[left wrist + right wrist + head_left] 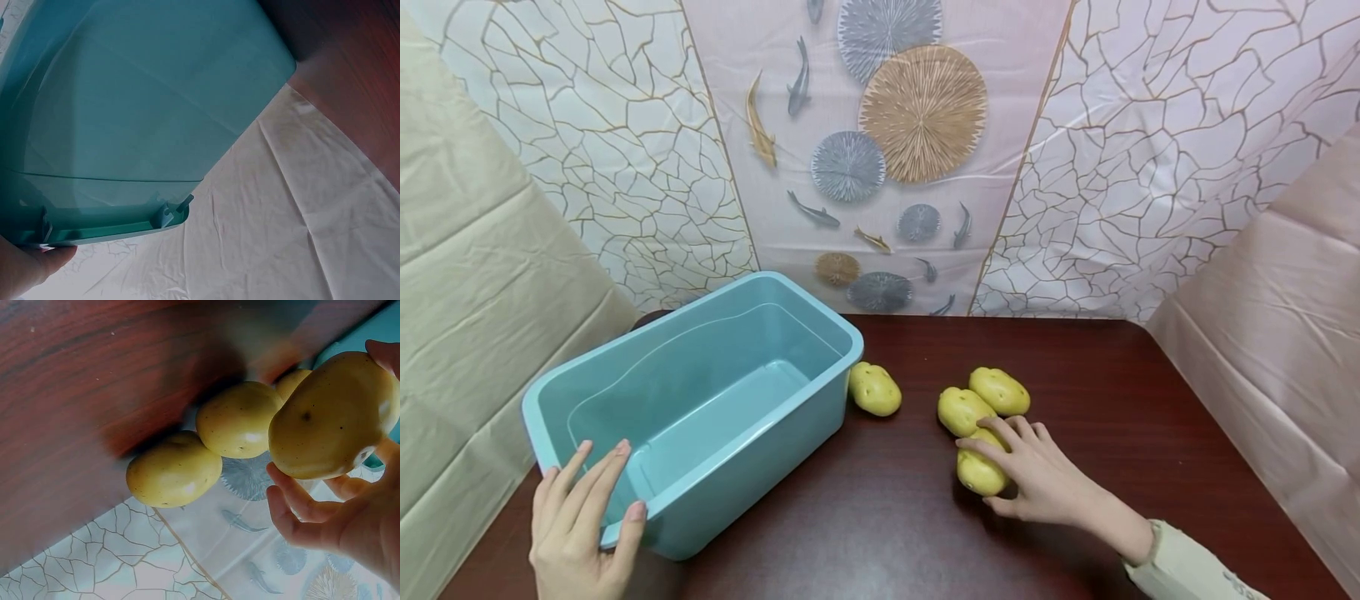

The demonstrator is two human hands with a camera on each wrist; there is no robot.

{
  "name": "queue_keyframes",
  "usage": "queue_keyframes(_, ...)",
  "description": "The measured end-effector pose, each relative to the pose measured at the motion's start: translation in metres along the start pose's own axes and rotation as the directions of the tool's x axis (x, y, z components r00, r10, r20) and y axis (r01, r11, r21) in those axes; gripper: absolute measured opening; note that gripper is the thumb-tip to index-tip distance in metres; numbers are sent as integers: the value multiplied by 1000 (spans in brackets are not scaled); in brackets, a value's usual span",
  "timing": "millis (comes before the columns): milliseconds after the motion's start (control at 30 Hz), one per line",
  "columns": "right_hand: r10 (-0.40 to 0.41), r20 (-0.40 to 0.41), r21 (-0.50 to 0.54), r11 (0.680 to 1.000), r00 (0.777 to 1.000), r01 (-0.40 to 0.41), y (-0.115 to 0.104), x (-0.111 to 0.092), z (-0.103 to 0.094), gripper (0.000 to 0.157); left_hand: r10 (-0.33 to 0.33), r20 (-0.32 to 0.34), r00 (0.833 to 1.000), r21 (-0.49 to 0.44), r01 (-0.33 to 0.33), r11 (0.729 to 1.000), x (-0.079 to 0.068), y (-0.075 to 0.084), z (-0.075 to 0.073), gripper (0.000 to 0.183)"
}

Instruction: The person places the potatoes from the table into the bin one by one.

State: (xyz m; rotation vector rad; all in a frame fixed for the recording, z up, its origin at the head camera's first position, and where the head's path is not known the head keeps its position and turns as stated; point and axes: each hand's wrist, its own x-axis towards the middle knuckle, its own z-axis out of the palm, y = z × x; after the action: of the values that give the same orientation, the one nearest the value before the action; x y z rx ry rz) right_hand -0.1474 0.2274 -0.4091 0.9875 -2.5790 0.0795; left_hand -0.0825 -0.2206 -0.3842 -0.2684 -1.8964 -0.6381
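My right hand (1048, 479) curls thumb and fingers round a yellow potato (981, 467). In the right wrist view, this potato (334, 419) sits between the thumb and the bent fingers. Two more potatoes, one nearer (964, 412) and one farther (1000, 391), lie beside each other just beyond it. At the left, my left hand (580, 529) lies over the near corner of a blue plastic bin (767, 433), its fingers spread over the rim and inward. The left wrist view has the thumb (56, 259) along the edge of the rim; the other fingers are hidden there.
Another potato (875, 389) lies against the right end of the bin. Everything stands on a dark red-brown table (865, 517). Patterned cloth (1150, 167) hangs at its back edge, and beige cloth (1262, 275) flanks the sides.
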Motion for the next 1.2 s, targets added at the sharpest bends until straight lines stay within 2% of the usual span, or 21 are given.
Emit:
queue_keyframes(767,0,1,-2,1000,1000,0,-1,17,-10,67,11,-7,1000,-1,-11,1000,2,2,0,51)
queue_keyframes(1200,-28,-37,11,1000,999,28,0,27,-16,71,8,-2,1000,2,-8,1000,2,1,0,51)
